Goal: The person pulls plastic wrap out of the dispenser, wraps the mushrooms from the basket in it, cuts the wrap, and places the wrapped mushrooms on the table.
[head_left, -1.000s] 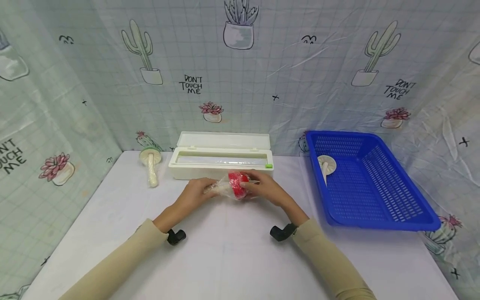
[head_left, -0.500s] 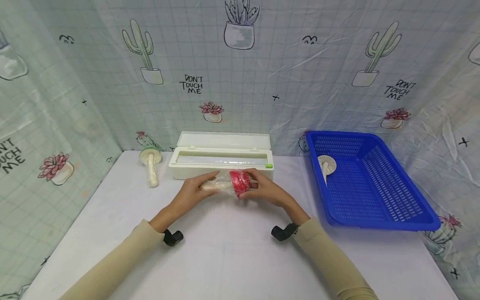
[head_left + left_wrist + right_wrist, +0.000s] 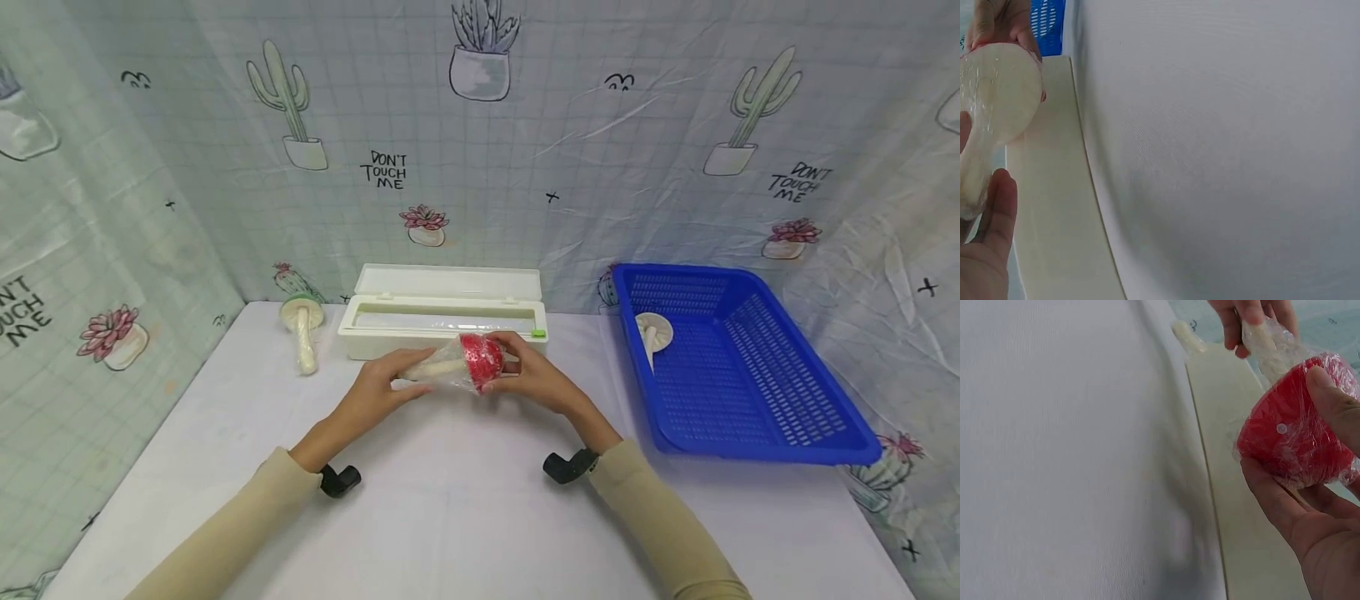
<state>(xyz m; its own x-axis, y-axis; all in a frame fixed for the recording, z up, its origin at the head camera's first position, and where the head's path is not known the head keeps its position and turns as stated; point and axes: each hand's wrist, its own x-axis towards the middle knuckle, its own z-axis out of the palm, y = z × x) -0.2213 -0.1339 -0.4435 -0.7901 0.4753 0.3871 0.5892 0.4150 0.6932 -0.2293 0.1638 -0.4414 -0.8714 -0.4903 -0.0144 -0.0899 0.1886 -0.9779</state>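
Note:
A toy mushroom with a red cap and pale stem lies sideways between my hands, wrapped in clear plastic film. My right hand holds the cap; in the right wrist view the thumb and fingers span the red cap. At the stem end, my left hand has its fingers and thumb on either side of the wrapped stem. Just behind the hands stands a white cling film dispenser, its lid raised and a green slider at its right end.
On the left lies another wrapped mushroom with a green-edged cap. A blue plastic basket stands at the right, with a pale mushroom inside against its left wall. Printed cloth hangs behind the white table.
The left hand has shifted slightly left and its fingers have spread along the stem. The right hand stays at the cap, which has turned so more red shows.

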